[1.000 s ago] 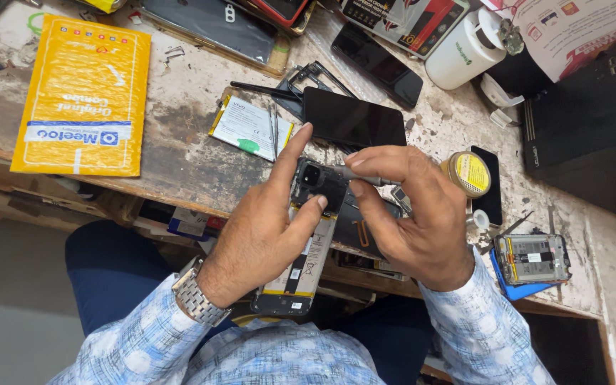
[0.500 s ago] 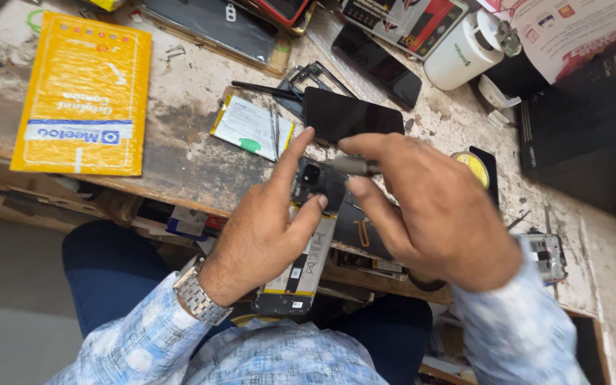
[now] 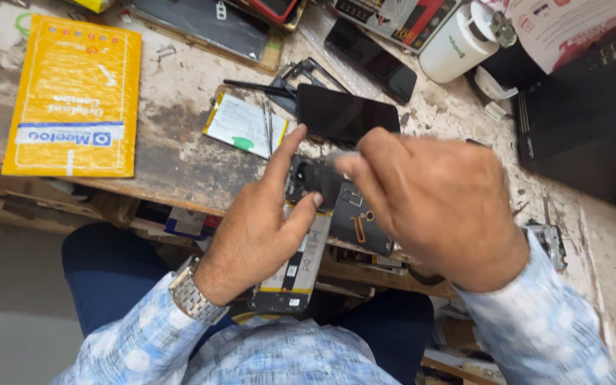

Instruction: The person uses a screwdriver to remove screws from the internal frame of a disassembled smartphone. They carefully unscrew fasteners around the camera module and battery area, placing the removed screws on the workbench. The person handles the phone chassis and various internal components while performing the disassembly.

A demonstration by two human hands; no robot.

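Note:
My left hand holds an opened phone with its back off, battery and dark circuit board showing, at the workbench's front edge. Thumb and forefinger pinch the phone's upper end. My right hand hovers over the phone's upper right, blurred, fingertips pinched on a thin grey tool that points at the board. The hand hides part of the board. A black phone screen lies just beyond both hands.
A yellow padded envelope lies at the left on the worn bench. A white-and-yellow battery, a second black phone, a white jar and a black box sit farther back.
My right hand has moved up and leftward over the phone, now covering the yellow round tin and small parts seen before. The left hand keeps its grip on the phone.

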